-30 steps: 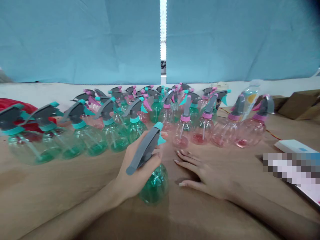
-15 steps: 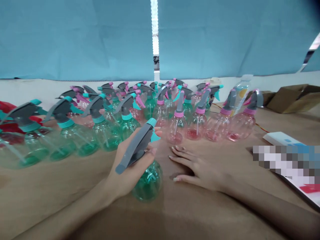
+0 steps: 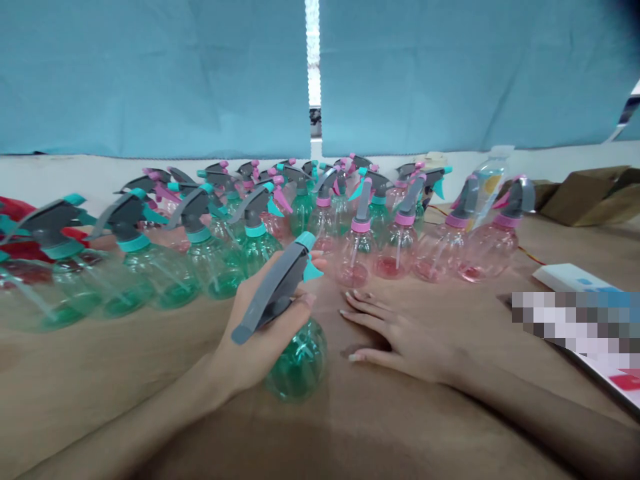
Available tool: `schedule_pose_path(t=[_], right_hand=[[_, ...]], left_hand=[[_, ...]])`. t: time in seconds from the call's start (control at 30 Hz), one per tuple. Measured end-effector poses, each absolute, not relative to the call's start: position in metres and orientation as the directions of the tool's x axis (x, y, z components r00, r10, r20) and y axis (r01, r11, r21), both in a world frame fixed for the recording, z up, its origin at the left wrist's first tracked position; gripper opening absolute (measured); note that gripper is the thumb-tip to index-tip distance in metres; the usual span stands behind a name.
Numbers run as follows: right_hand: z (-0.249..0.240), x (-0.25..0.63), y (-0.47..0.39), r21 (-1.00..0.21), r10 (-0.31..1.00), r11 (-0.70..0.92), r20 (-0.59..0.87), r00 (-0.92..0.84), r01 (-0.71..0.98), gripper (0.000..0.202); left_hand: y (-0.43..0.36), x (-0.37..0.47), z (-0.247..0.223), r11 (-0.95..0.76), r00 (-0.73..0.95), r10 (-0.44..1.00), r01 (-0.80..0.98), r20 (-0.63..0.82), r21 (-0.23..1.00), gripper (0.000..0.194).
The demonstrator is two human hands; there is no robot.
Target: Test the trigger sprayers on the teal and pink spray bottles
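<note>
My left hand [image 3: 255, 340] is wrapped round the neck of a green spray bottle [image 3: 299, 363], whose grey and teal spray head shows above the fingers. The bottle stands upright on the wooden table [image 3: 165, 360]. To its right, my right hand [image 3: 400, 337] lies on the tabletop with fingers spread, holding nothing. Behind my left hand are several green bottles with teal collars, among them one green bottle [image 3: 215, 267]. Several pink bottles stand beyond my right hand, one of them a pink bottle [image 3: 354, 257] with a pink collar.
A clear bottle with a label [image 3: 489, 183] stands behind the pink bottles. Cardboard [image 3: 583, 197] lies at the back right, and a white box [image 3: 575, 277] is nearer. Red material [image 3: 17, 210] shows at the far left. A blue curtain [image 3: 150, 80] hangs behind.
The view has shifted slightly, so the bottles at the back appear a little further right. Both hands keep the same pose, my left one still round the green bottle.
</note>
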State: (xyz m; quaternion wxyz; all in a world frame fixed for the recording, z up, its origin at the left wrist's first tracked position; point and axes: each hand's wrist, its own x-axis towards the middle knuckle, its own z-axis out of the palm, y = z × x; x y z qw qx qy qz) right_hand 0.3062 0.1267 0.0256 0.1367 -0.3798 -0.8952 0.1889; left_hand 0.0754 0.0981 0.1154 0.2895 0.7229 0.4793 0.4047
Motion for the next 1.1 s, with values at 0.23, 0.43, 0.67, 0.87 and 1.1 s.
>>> schedule_pose_path(t=[0.23, 0.43, 0.67, 0.87, 1.1], right_hand=[[0.026, 0.305, 0.126, -0.434, 0.725, 0.647, 0.096, -0.682, 0.627, 0.073], [0.024, 0.306, 0.127, -0.423, 0.723, 0.654, 0.105, -0.683, 0.627, 0.071], [0.022, 0.307, 0.127, -0.427, 0.717, 0.664, 0.131, -0.685, 0.614, 0.067], [0.022, 0.306, 0.127, -0.429, 0.722, 0.658, 0.127, -0.68, 0.619, 0.067], [0.021, 0.307, 0.127, -0.416, 0.715, 0.668, 0.127, -0.687, 0.617, 0.066]], left_hand=[[0.098, 0.078, 0.118, -0.406, 0.212, 0.914, 0.44, 0.347, 0.801, 0.021], [0.096, 0.081, 0.122, -0.415, 0.196, 0.91, 0.426, 0.366, 0.804, 0.015], [0.095, 0.075, 0.115, -0.361, 0.199, 0.932, 0.431, 0.304, 0.827, 0.022], [0.094, 0.076, 0.117, -0.325, 0.187, 0.944, 0.399, 0.271, 0.858, 0.013], [0.093, 0.074, 0.128, -0.354, 0.227, 0.934, 0.489, 0.276, 0.797, 0.006]])
